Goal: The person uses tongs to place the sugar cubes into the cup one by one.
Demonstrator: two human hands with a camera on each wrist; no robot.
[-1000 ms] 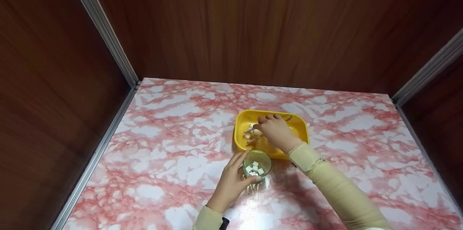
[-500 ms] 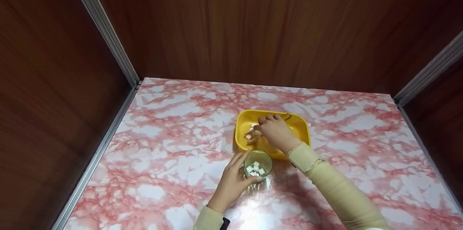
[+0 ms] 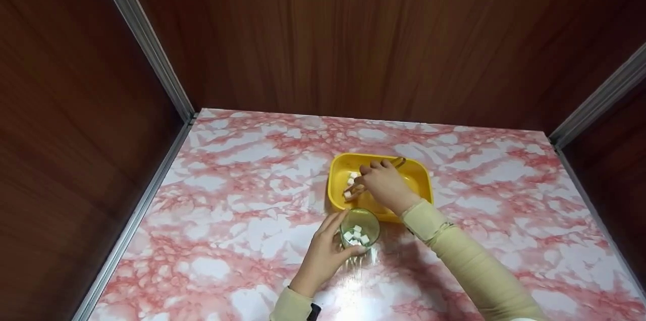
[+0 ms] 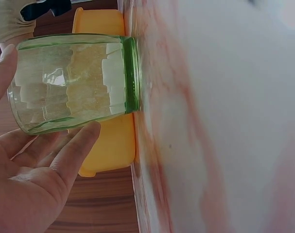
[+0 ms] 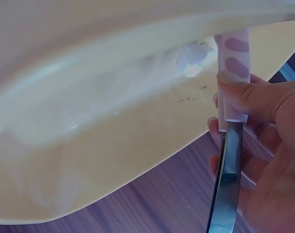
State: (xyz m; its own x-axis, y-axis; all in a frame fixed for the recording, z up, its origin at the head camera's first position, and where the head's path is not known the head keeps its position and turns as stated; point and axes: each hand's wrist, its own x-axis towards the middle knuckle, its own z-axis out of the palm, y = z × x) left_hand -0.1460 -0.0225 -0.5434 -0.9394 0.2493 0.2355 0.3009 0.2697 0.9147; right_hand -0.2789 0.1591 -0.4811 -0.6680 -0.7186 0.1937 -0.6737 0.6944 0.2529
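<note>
A clear green glass [image 3: 364,216] stands on the table with several white cubes [image 3: 357,236] at its bottom. My left hand [image 3: 323,253] holds it from the left side, thumb and fingers around its wall [image 4: 45,77]. In the yellow tub [image 3: 425,172] behind the glass, my right hand [image 3: 386,184] pinches a pair of tongs [image 5: 230,170] with a metal bend and pale pink patterned ends. The tong tips are closed around a white cube [image 3: 347,194] near the tub's left side. More white cubes [image 3: 352,178] lie just beyond them, partly hidden by the hand.
The table [image 3: 242,195] has a red and white marbled top. Brown wood-grain panels [image 3: 333,43] stand behind it and on both sides, with grey metal strips [image 3: 146,38] at the corners. The glass stands close against the tub's near wall.
The tong tips have come together from spread apart, now around a cube near the tub's left side. My left hand and the glass have stayed in place.
</note>
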